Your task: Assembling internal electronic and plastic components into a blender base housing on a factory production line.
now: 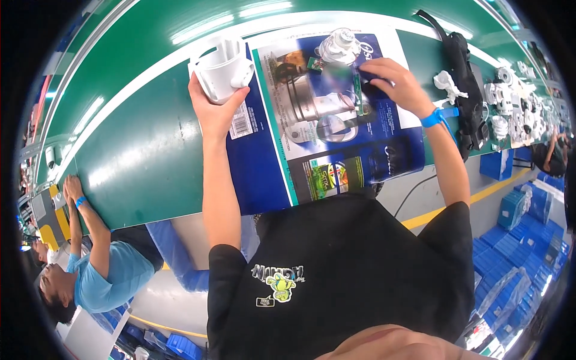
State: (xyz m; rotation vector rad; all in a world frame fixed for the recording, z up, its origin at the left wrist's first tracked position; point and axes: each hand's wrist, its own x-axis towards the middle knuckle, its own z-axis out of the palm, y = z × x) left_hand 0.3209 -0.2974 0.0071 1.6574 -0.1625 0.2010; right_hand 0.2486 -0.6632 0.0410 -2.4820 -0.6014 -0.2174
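My left hand [213, 108] is wrapped round a white plastic housing [221, 75], holding it up over the table at the left of a printed cardboard sheet. The housing has an open top and a round stub on its right side. Above the sheet, my right hand [399, 87] has its fingers bent round something dark and small that I cannot make out. A narrow green strip [359, 96], like a circuit board, shows just left of those fingertips. Beyond it, a white mechanical assembly [339, 47] stands on the sheet, with a small green board [314, 63] beside it.
The printed cardboard sheet [258, 171] covers part of the green table [144, 144]. At right lie a white part [449, 86], a black strap-like bundle [465, 90] and several white assemblies [504, 96]. A co-worker in blue [123, 267] sits at the left; blue bins [510, 252] stand on the floor.
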